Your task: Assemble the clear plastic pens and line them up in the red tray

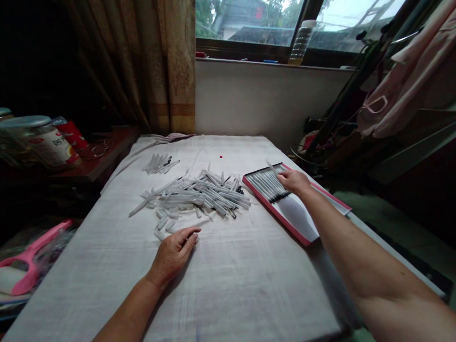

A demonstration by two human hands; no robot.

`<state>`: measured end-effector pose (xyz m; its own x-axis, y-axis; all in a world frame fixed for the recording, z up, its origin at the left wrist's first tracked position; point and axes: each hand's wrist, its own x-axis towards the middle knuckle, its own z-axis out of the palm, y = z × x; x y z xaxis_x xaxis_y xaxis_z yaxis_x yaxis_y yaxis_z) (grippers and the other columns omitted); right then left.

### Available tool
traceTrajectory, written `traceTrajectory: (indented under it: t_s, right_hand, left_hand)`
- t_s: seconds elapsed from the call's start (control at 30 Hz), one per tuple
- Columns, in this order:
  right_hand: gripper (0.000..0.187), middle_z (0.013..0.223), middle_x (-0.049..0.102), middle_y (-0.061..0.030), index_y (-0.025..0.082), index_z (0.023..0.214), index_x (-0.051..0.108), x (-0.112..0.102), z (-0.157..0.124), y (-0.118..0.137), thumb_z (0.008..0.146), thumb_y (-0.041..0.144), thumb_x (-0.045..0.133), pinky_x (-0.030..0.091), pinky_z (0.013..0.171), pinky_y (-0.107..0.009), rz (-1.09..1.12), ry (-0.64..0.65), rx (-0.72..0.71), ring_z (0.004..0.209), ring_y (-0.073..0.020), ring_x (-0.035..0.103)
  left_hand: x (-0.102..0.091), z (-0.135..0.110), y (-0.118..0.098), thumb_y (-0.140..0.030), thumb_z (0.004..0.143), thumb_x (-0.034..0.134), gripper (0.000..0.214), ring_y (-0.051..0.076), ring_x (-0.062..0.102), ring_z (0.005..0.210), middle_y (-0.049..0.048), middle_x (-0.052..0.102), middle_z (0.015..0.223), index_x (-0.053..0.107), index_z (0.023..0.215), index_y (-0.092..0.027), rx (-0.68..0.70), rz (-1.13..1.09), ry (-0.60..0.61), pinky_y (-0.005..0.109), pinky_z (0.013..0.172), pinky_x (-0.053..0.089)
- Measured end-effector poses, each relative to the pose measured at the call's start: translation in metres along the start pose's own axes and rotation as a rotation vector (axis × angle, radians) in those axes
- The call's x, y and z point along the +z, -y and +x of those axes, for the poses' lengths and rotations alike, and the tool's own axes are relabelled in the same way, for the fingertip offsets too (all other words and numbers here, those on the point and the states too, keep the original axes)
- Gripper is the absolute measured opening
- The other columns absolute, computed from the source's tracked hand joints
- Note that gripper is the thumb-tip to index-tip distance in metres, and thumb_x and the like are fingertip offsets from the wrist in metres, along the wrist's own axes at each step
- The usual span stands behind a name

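My right hand [294,180] is over a shallow red-edged box [279,220], its fingers closed on a slim clear pen [270,166] whose end sticks out past the fingertips. Inside the box, a row of similar pens [264,183] with black ends lies side by side at the far end. My left hand [176,249] rests on the cloth with fingers curled and thumb close to the index finger; whatever is between them is hidden. Just beyond it spreads a loose pile of clear pens [210,192], with short clear caps [162,222] at its near left edge.
A white cloth [236,281] covers the table. A smaller group of clear pieces [157,164] and a tiny red bit [221,156] lie farther back. Jars [41,144] stand on a side cabinet at left, above a pink-handled object [31,255]. A pink garment [416,77] hangs at right.
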<state>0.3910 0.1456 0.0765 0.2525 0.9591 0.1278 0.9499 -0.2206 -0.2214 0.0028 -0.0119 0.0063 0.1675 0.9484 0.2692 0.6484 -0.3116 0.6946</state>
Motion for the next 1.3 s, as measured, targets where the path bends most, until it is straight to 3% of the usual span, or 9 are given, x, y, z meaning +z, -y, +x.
traceTrajectory:
  t_s: [0.23,0.7,1.17,1.3]
  right_hand:
    - [0.039,0.115,0.072,-0.0078,0.028,0.114,0.073,0.021,0.004,0.01,0.09,0.042,0.046,0.05,0.078,-0.03,-0.223,0.132,0.0,0.104,-0.0252,0.065]
    - [0.04,0.12,0.069,-0.0094,0.029,0.119,0.07,0.026,0.006,0.005,0.091,0.041,0.044,0.05,0.085,-0.034,-0.292,0.197,-0.037,0.11,-0.0273,0.063]
    - [0.047,0.126,0.064,-0.0135,0.025,0.134,0.058,0.03,0.005,0.006,0.092,0.039,0.043,0.049,0.087,-0.039,-0.305,0.177,-0.059,0.113,-0.0304,0.061]
    - [0.043,0.124,0.065,-0.012,0.023,0.129,0.061,0.021,-0.004,0.026,0.093,0.037,0.043,0.048,0.08,-0.035,-0.272,0.057,-0.124,0.105,-0.0289,0.064]
  left_hand:
    - [-0.001,-0.001,-0.001,-0.039,0.089,0.049,0.032,0.02,0.072,0.088,0.0048,0.077,0.097,0.073,0.101,-0.021,-0.005,0.006,-0.013,0.03,0.084,0.056]
    - [0.0,-0.002,-0.001,-0.036,0.088,0.05,0.029,0.02,0.072,0.09,0.0049,0.077,0.097,0.073,0.1,-0.021,0.016,0.015,-0.006,0.031,0.085,0.056]
    - [-0.001,-0.001,-0.004,-0.034,0.087,0.05,0.029,0.019,0.072,0.087,0.0049,0.077,0.095,0.073,0.098,-0.022,0.001,-0.033,-0.016,0.03,0.082,0.056]
    - [-0.001,-0.001,-0.003,-0.034,0.087,0.049,0.03,0.019,0.072,0.086,0.0054,0.077,0.096,0.073,0.098,-0.021,-0.015,-0.048,-0.017,0.03,0.081,0.056]
